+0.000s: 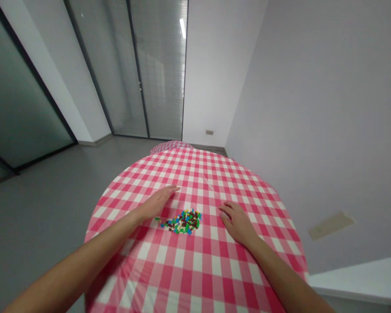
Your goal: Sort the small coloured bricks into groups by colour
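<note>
A loose pile of small building bricks (186, 221) in green, blue, brown, white and yellow lies on the checked tablecloth (211, 261). It thins into a tail toward the left. Just left of and behind the pile is my left hand (159, 201), fingers stretched out to the right, with nothing seen in it. My right hand (237, 221) rests on the cloth to the right of the bricks, apart from them. Its fingers are slightly bent and spread, and nothing shows between them.
The red-and-white cloth covers a round table. Beyond its far edge, part of something in a similar checked cloth (169, 146) shows. A grey wall (329, 108) runs close along the right side. Glass partitions (159, 69) stand behind, and grey floor (51, 208) lies to the left.
</note>
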The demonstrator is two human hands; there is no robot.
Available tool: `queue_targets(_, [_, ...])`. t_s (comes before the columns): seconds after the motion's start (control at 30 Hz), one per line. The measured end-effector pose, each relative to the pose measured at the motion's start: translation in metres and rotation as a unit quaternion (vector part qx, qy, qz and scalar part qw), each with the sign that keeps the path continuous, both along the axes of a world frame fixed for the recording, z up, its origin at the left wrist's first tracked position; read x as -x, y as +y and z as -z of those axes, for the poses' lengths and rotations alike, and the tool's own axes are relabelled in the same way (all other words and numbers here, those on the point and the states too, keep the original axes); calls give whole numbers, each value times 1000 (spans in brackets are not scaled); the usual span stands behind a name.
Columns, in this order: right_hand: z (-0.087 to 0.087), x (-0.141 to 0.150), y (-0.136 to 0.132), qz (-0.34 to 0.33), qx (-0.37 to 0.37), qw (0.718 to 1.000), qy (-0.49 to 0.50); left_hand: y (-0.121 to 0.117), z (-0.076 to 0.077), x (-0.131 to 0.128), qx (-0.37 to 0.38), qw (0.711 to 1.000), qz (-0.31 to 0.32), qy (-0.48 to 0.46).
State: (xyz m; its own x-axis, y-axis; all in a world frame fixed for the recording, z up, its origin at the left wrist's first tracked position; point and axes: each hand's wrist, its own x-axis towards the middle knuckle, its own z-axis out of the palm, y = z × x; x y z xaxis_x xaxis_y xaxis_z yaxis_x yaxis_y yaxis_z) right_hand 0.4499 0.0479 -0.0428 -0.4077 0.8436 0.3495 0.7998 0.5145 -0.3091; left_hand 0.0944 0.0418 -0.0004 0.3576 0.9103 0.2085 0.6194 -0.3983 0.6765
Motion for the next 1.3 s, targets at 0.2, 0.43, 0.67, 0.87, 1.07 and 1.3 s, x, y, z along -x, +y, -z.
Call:
queue_targets(0.2, [-24,3,6,-32,37,997,-65,-26,22,50,-35,972,-109,207])
queue_targets(0.43, [-72,12,40,-92,194,973,-83,-42,26,17,-34,971,-66,229])
queue_targets(0.67, [-57,60,63,-104,185,976,54,-40,8,-45,-40,989,53,132])
queue_targets(0.87, [-40,77,56,-172,199,956,129,-26,4,-79,-56,986,106,120])
queue_targets(1.07, [-23,60,62,-148,248,931,222,-10,0,-88,-35,985,152,71])
queue_targets(1.3, [-39,62,42,-155,224,947,167,7,4,-54,-13,999,27,-31])
